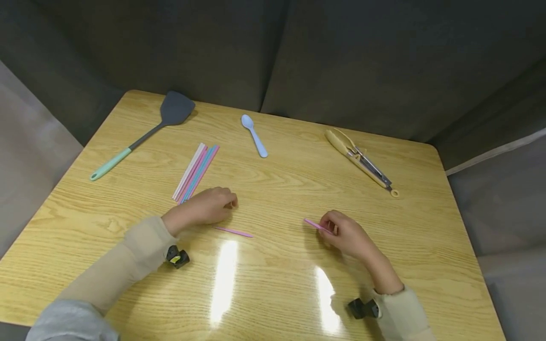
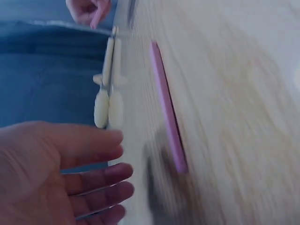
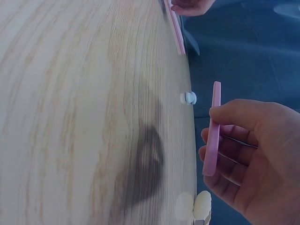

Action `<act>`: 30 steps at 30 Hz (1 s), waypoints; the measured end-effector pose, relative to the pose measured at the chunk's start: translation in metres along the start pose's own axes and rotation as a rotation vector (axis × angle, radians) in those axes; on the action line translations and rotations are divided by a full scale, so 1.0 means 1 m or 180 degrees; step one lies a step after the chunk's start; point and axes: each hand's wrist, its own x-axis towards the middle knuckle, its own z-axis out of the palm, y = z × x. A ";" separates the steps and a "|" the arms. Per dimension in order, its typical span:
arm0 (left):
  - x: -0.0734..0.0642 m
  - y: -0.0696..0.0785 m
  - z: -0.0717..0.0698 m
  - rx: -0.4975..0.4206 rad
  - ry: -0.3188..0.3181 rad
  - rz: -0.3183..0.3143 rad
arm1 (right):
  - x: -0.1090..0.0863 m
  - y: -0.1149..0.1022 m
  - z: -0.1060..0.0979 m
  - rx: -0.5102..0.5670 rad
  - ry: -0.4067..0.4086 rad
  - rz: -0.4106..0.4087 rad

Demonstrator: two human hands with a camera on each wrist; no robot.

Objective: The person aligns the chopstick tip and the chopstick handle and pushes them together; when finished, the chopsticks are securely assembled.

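Note:
My right hand pinches a short pink stick between thumb and fingers, raised above the wooden table. Its thumb presses the stick's near side in the right wrist view. A second pink stick lies on the tabletop, just in front of my left hand. In the left wrist view that hand holds nothing, and its loosely extended fingers are apart from the stick. Beyond the left hand lies a row of long thin straw-like sticks in white, pink and blue.
A spatula with a dark blade and mint handle lies at the back left. A light blue spoon rests near the back middle. Yellow-tipped tongs lie at the back right. Dark curtains stand behind the table edge.

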 end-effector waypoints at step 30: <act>0.001 0.016 0.018 0.0146 -0.0245 0.0413 | 0.005 0.000 -0.005 -0.0059 0.0006 -0.0047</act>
